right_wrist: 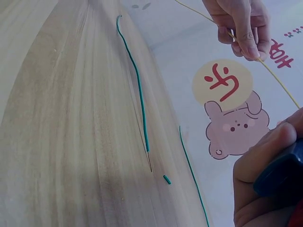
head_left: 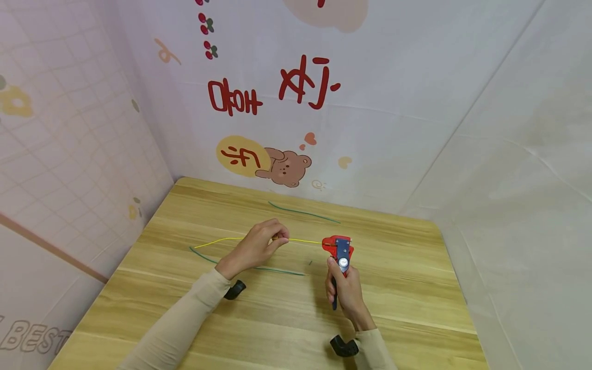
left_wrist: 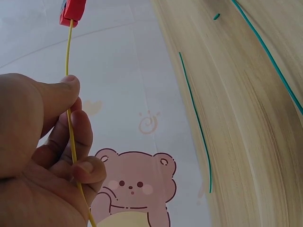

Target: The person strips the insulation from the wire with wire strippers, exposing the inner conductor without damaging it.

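My left hand [head_left: 259, 244] pinches a yellow wire [left_wrist: 70, 52] between thumb and fingers, and the wire trails off leftward behind it. In my right hand [head_left: 347, 293] I grip a red and blue wire stripper [head_left: 342, 252] by its handles, above the table. The yellow wire's right end reaches the stripper's red head [left_wrist: 73, 10]; how deep it sits there I cannot tell. Below the wire lies a green wire [right_wrist: 140, 99], partly behind my left forearm in the head view. Its near end shows bare metal strands [right_wrist: 151, 163] in the right wrist view.
A second green wire [head_left: 305, 211] lies near the back of the wooden table [head_left: 407, 267]. Between the two green wires is a small cut piece of green insulation [right_wrist: 166, 179]. Printed white cloth walls [head_left: 370, 154] stand along the table's back and sides.
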Action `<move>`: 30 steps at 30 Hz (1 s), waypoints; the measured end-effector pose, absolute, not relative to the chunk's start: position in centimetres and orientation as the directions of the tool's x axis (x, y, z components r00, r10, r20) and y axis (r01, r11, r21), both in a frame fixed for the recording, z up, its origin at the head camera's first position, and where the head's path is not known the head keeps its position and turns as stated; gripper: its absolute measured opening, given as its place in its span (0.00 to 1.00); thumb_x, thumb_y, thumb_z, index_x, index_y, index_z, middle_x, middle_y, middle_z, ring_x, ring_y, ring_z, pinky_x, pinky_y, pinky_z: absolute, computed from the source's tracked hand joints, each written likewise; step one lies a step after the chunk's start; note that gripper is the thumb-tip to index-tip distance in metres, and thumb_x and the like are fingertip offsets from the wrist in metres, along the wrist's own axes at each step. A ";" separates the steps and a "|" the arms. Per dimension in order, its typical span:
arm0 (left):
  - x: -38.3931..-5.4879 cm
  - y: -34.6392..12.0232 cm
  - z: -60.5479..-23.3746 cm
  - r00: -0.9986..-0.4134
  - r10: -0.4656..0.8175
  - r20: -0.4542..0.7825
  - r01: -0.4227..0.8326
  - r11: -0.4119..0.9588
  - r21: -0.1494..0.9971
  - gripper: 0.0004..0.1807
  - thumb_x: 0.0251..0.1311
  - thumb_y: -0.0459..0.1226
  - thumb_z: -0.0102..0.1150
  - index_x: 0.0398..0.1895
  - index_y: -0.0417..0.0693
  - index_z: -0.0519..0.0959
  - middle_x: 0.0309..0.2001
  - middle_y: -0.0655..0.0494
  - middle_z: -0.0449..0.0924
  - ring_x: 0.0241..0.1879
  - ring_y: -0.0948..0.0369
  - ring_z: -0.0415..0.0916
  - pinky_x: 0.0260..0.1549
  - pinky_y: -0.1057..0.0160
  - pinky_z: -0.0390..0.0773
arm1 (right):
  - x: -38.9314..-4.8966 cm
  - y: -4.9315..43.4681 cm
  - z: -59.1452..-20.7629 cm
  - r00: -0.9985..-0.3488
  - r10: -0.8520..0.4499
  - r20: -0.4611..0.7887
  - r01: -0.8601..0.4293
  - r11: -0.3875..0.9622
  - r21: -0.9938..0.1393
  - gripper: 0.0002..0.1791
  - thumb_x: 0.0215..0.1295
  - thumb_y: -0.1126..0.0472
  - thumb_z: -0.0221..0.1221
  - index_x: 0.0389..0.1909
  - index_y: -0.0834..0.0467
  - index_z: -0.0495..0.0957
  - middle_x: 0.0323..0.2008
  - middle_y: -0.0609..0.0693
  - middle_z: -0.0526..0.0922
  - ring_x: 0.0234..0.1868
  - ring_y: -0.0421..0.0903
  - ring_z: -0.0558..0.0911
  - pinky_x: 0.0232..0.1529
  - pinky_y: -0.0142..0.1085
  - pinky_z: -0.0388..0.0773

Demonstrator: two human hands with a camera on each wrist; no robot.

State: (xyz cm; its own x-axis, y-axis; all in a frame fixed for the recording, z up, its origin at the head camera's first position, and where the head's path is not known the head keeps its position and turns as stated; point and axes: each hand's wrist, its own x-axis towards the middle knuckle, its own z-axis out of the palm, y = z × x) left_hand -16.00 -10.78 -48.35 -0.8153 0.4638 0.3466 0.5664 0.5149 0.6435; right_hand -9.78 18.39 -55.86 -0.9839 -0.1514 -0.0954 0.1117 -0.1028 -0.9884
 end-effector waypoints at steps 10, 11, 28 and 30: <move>-16.0 -10.7 -48.5 -0.819 0.458 0.346 0.562 0.516 0.646 0.04 0.74 0.31 0.72 0.42 0.48 0.87 0.40 0.57 0.84 0.41 0.63 0.78 0.44 0.64 0.82 | -9.7 18.2 -55.7 -0.987 -0.148 -0.066 0.083 -0.111 -0.990 0.34 0.91 0.48 0.56 0.29 0.73 0.64 0.11 0.46 0.68 0.08 0.40 0.71 0.11 0.34 0.72; -16.0 -10.7 -48.5 -0.818 0.459 0.347 0.563 0.515 0.646 0.04 0.74 0.31 0.72 0.42 0.48 0.86 0.39 0.57 0.84 0.40 0.63 0.78 0.44 0.64 0.82 | -9.7 18.2 -55.8 -0.986 -0.151 -0.065 0.083 -0.111 -0.990 0.34 0.91 0.48 0.56 0.29 0.74 0.64 0.11 0.45 0.68 0.08 0.40 0.71 0.11 0.34 0.72; -15.8 -10.9 -48.4 -0.820 0.462 0.337 0.558 0.521 0.646 0.02 0.76 0.33 0.71 0.42 0.46 0.86 0.41 0.57 0.85 0.41 0.63 0.79 0.45 0.64 0.82 | -9.7 18.4 -55.9 -0.979 -0.187 -0.080 0.101 -0.107 -0.989 0.33 0.92 0.48 0.54 0.33 0.75 0.64 0.13 0.46 0.69 0.10 0.40 0.73 0.13 0.35 0.74; -15.8 -10.9 -48.4 -0.821 0.460 0.338 0.558 0.520 0.647 0.02 0.75 0.32 0.72 0.43 0.47 0.87 0.41 0.57 0.85 0.41 0.63 0.79 0.45 0.64 0.83 | -9.7 18.4 -55.8 -0.979 -0.189 -0.081 0.102 -0.106 -0.989 0.34 0.92 0.48 0.54 0.33 0.75 0.64 0.13 0.46 0.69 0.10 0.40 0.74 0.13 0.35 0.75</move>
State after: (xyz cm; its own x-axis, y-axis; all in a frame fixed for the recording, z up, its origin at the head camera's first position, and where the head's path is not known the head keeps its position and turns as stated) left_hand -15.83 -10.93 -48.41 -0.8211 0.4598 0.3382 0.5577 0.5202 0.6468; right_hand -9.66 18.36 -55.82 -0.9787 -0.1888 -0.0806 0.1019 -0.1061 -0.9891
